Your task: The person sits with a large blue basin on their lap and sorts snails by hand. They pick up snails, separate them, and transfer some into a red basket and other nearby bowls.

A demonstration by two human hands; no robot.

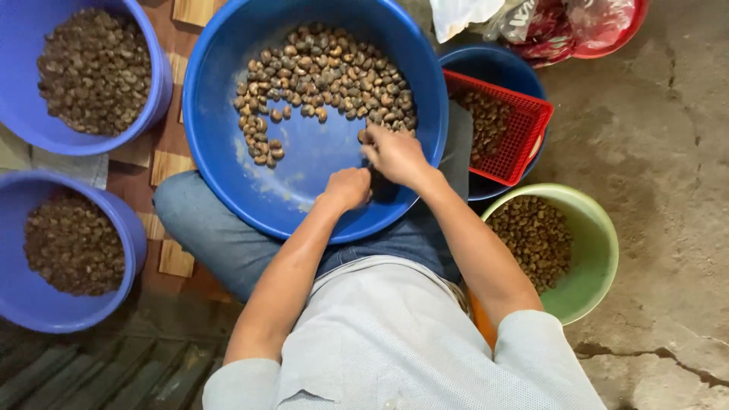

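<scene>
Both hands work inside a large blue basin resting on the seated person's lap. Left hand is curled into a loose fist near the basin's front wall, fingers folded inward; whether it grips anything cannot be told. Right hand lies just beside it, fingers bent and reaching into the near edge of a heap of brown cashew nuts, with what it pinches hidden under the fingers. The nuts fill the far half of the basin, a thin trail running down the left side, while the near half shows bare blue plastic.

Two purple tubs stand to the person's left, each heaped with darker nuts, on a floor of wooden blocks. To the right, a red mesh basket holding more nuts sits across a dark blue bowl, and a pale green bowl with nuts stands on cracked concrete floor. Crumpled plastic bags lie at the top edge. The person wears a grey shirt and blue jeans.
</scene>
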